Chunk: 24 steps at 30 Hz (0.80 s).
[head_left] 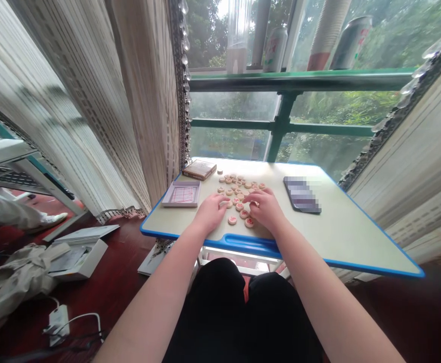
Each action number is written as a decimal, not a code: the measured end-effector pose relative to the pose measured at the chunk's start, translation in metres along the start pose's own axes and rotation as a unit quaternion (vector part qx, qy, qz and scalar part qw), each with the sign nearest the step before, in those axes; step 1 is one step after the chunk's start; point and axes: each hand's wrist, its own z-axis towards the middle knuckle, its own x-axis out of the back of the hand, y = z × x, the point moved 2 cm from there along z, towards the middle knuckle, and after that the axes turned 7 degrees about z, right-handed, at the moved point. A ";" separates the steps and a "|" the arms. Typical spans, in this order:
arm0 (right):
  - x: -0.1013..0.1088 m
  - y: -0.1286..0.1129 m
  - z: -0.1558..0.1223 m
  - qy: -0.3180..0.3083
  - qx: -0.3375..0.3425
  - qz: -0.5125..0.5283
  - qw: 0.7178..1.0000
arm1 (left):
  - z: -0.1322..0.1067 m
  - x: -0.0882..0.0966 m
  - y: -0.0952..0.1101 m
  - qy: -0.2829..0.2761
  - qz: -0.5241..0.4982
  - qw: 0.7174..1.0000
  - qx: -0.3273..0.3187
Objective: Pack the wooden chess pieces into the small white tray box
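Note:
Round wooden xiangqi pieces (239, 206) with red characters lie scattered over the middle of the pale desk (341, 227). From the left, my left hand (213, 209) reaches in with stretched fingers, its fingertips at the edge of one piece (229, 204). My right hand (265, 206) is on the other side of the pieces, fingers bent and apart, the index finger close to or touching a piece. Nearer to me lie a red-marked piece (232, 220) and another (249, 222). Some pieces are partly covered by my fingers.
An open box tray (165, 195) holding a red-lined sheet stands at the desk's left, with a flat brown box (200, 169) behind it. A dark phone (299, 196) lies at right. Cans (351, 43) stand on the window ledge. Another person's leg (12, 209) shows far left.

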 end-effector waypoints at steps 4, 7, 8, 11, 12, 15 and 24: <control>-0.001 -0.003 -0.001 -0.049 -0.002 -0.009 0.999 | 0.001 -0.001 0.000 -0.014 -0.015 1.000 -0.011; 0.000 -0.006 -0.002 -0.078 -0.006 -0.011 0.997 | 0.001 -0.002 -0.002 -0.008 -0.012 1.000 -0.001; 0.001 -0.006 -0.002 -0.080 -0.010 -0.011 0.997 | 0.001 -0.002 -0.002 -0.007 -0.009 1.000 0.004; 0.001 -0.006 -0.002 -0.075 -0.021 -0.009 0.997 | 0.000 -0.002 -0.003 -0.008 -0.001 1.000 0.025; 0.001 -0.006 -0.002 -0.076 -0.022 -0.007 0.997 | 0.000 -0.001 -0.003 -0.008 0.000 1.000 0.030; 0.001 -0.006 -0.002 -0.076 -0.018 -0.003 0.997 | -0.001 0.000 -0.001 -0.006 -0.004 0.999 0.032; 0.003 -0.005 -0.002 -0.045 -0.026 0.001 0.999 | -0.001 0.003 0.002 0.000 0.002 1.000 0.016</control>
